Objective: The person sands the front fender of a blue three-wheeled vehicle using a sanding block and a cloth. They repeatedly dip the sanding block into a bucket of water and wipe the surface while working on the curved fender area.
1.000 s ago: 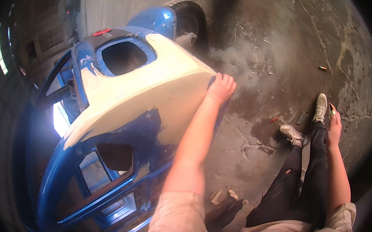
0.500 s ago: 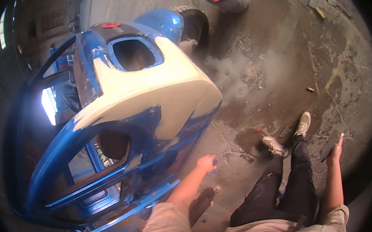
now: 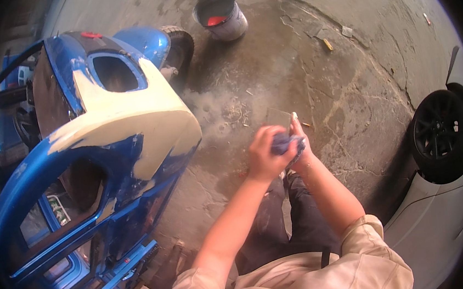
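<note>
Head view: the left hand (image 3: 263,154) clasps a small dark-blue, seemingly plastic block (image 3: 281,143); whether the right hand (image 3: 302,148) grips cannot be told. Likely light and stiff; hold its sides.

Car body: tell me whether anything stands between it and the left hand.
Nothing visible does: only floor shows between the left hand, which grips a dark blue thing, and the car body.
</note>
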The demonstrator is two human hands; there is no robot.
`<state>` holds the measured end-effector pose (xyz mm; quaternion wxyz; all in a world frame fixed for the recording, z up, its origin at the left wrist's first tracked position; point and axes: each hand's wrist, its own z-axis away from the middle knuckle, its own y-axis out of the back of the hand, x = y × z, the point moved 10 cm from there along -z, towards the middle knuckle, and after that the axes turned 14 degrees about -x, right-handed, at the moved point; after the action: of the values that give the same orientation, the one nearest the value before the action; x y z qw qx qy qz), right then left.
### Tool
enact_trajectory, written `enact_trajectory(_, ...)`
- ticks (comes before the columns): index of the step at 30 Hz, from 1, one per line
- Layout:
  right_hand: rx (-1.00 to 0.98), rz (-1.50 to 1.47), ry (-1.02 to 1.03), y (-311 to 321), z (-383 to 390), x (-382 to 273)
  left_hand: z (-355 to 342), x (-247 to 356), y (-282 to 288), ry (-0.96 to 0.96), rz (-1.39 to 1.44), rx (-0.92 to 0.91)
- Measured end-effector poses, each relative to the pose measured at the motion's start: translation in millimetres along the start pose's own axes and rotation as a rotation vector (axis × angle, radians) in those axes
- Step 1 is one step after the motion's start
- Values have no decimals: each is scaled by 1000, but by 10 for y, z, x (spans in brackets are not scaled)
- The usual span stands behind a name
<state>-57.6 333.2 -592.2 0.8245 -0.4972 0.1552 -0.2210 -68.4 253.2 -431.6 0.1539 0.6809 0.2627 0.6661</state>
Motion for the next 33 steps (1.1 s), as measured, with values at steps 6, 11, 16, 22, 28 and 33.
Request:
enact_trajectory(6,232,31,85,-166,-92,-68,-691,-211,-27,-15,-332,106)
enact_trajectory(11,393,252,-5,-274,-66,-18,-1156,-1145,286,243,-350,121)
enact_trajectory(16,293,299,46,-484,-116,-102,-1010,-2231,652,555,-167,135)
enact_trajectory(22,376,150,171,-44,-111,-653,-88,-2831,335,887,616,161)
enact_trajectory(28,138,87,234,148,-291,-1408,-231,-2703,-373,1110,1388,148)
enact_trajectory(33,276,137,255,391,-502,-2284,-1197,-2392,-428,961,1657,37)
